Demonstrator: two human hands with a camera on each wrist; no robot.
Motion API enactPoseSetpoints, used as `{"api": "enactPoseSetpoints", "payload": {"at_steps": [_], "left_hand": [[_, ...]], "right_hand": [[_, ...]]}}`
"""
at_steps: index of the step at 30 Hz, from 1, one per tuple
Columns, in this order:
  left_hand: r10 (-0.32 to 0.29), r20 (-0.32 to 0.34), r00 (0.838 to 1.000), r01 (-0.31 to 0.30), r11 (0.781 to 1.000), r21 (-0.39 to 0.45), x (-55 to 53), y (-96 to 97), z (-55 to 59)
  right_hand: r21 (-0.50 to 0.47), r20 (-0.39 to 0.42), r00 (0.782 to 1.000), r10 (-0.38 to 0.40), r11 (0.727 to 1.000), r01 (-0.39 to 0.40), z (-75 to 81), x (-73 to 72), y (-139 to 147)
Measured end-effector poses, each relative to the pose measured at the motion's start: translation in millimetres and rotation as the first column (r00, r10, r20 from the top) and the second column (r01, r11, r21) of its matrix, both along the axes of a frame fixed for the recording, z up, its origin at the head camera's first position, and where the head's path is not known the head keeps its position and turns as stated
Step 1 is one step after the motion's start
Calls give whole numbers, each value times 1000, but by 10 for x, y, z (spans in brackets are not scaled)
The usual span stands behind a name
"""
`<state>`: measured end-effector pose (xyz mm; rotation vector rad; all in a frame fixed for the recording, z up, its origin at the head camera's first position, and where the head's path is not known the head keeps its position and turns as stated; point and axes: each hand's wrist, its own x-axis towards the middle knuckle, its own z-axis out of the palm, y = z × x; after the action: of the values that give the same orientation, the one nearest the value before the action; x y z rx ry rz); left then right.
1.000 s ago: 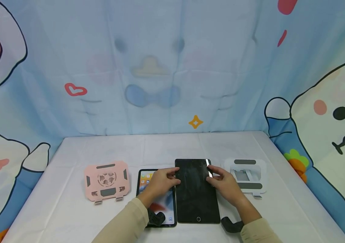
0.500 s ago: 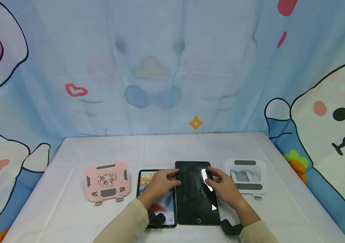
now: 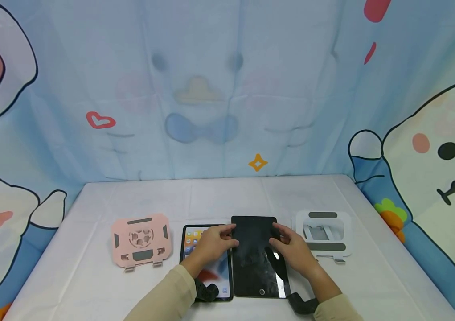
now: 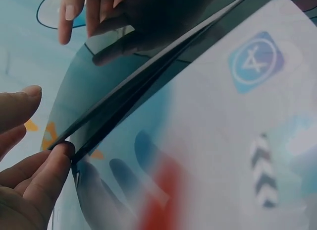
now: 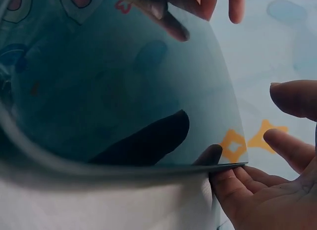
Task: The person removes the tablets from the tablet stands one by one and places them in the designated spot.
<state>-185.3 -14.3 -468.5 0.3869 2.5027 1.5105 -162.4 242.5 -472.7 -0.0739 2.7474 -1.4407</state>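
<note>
A black tablet [image 3: 259,263] with a dark, glossy screen lies between my hands. My left hand [image 3: 213,243] reaches over a lit tablet [image 3: 223,267] that shows app icons, and its fingertips touch the black tablet's left edge. In the left wrist view those fingers [image 4: 47,178] meet the edge near a corner, another digit stands clear of it, and a thin gap separates the two tablets. At the opposite edge is my right hand [image 3: 295,249]. The right wrist view shows its fingertips [image 5: 230,188] against that edge near the corner, with the upper digits apart from the screen.
A folded pink stand [image 3: 141,240] with grey pads lies at the left. Its white counterpart [image 3: 327,232] lies just beyond my right hand. Everything rests on a white tablecloth [image 3: 211,200], with a blue cartoon curtain [image 3: 203,53] behind. A black wrist device [image 3: 207,292] partly covers the lit tablet.
The black tablet's far end has come down slightly, and the bright reflection has slid down its screen. My right hand has shifted slightly left; my left hand is almost still.
</note>
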Motion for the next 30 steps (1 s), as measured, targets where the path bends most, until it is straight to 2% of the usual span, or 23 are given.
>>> {"api": "enactPoseSetpoints", "payload": {"at_steps": [14, 30], "left_hand": [[3, 13, 1000, -4, 999, 32, 0, -19, -9], [9, 50, 999, -14, 996, 89, -29, -63, -28]], "right_hand": [[56, 9, 1000, -12, 998, 11, -8, -8, -38], [60, -4, 1000, -5, 998, 5, -10, -17, -54]]}}
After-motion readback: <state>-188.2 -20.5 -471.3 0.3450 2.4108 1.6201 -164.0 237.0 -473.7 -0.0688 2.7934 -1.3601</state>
